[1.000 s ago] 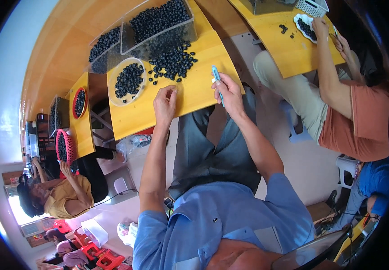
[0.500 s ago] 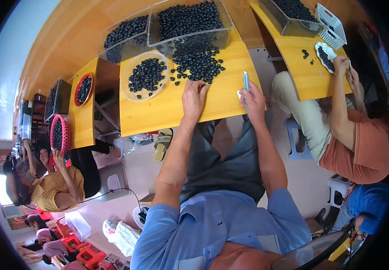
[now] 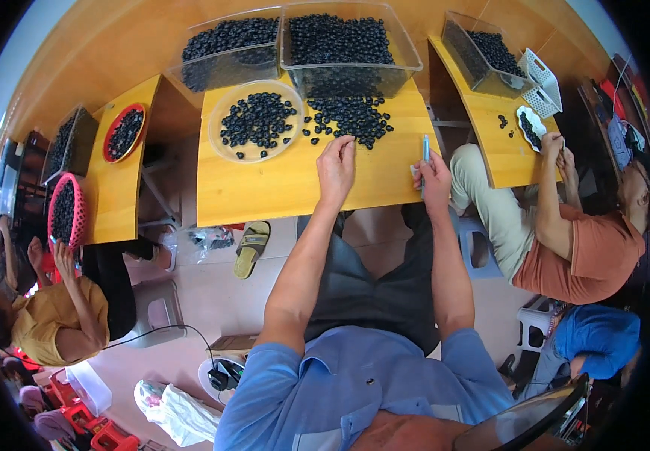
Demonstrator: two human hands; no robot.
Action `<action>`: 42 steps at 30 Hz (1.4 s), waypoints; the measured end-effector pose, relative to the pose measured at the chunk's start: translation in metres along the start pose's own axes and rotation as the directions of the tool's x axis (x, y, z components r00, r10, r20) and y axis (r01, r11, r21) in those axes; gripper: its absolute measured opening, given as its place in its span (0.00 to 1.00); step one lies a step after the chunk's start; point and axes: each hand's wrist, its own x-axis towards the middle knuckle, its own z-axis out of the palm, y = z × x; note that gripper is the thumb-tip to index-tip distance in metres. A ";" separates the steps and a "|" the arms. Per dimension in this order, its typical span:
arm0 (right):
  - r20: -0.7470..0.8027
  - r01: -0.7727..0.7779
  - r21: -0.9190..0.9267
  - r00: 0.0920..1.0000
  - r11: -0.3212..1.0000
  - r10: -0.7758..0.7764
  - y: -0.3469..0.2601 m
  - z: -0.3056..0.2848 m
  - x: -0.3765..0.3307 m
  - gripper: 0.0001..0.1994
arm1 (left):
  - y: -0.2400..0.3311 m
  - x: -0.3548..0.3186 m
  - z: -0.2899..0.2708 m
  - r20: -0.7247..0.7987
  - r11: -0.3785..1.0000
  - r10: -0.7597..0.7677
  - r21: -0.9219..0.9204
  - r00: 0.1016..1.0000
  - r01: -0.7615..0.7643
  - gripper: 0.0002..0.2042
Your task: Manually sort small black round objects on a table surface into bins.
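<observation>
My left hand [image 3: 337, 165] lies on the yellow wooden table [image 3: 265, 188], its fingertips touching the near edge of a loose pile of small dark round fruits [image 3: 351, 116]. My right hand [image 3: 434, 174] grips a slim light-blue tool [image 3: 425, 149] upright at the table's right edge. A clear round plate [image 3: 256, 120] with dark fruits sits left of the pile. A big clear bin [image 3: 343, 45] full of the same fruits stands behind the pile.
A second clear bin [image 3: 223, 46] stands at the back left. To the right a person in an orange shirt [image 3: 588, 248] works at another yellow table [image 3: 494, 139] with a bin and a white basket [image 3: 541, 81]. On the left a seated person [image 3: 54, 316] holds a pink basket [image 3: 64, 212]. A sandal [image 3: 250, 248] lies on the floor.
The view has tilted, bringing the table lower and nearer in the picture. My left hand has reached forward to the edge of the fruit pile. My right hand still holds the blue tool.
</observation>
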 end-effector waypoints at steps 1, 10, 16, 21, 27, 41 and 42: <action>0.008 0.004 0.003 1.000 1.000 -0.004 0.000 0.001 -0.001 0.22 | -0.002 0.000 0.001 -0.015 0.999 -0.032 -0.009 0.999 0.032 0.07; -0.046 0.010 -0.072 0.999 0.997 -0.013 0.008 -0.003 -0.002 0.22 | -0.012 -0.005 0.006 0.029 0.989 -0.144 -0.039 0.989 0.145 0.07; 0.007 0.049 -0.127 0.999 0.991 -0.049 0.002 0.010 0.005 0.21 | -0.021 0.007 0.001 0.032 0.968 -0.161 -0.193 0.987 0.164 0.06; -0.008 0.093 -0.127 0.995 0.987 -0.095 0.005 0.005 0.008 0.21 | -0.012 0.007 0.002 0.059 0.972 -0.167 -0.156 0.984 0.174 0.07; -0.018 0.116 -0.225 0.992 0.967 -0.123 0.011 0.003 0.004 0.20 | -0.022 0.004 0.003 0.075 0.974 -0.181 -0.122 0.981 0.189 0.08; 0.018 0.096 -0.279 0.995 0.955 -0.095 0.003 0.005 -0.007 0.20 | -0.007 -0.001 -0.001 0.184 0.927 -0.244 -0.245 0.952 0.284 0.08; 0.028 0.104 -0.294 0.995 0.950 -0.100 0.003 0.005 -0.007 0.20 | -0.006 -0.001 -0.002 0.205 0.906 -0.267 -0.278 0.942 0.318 0.07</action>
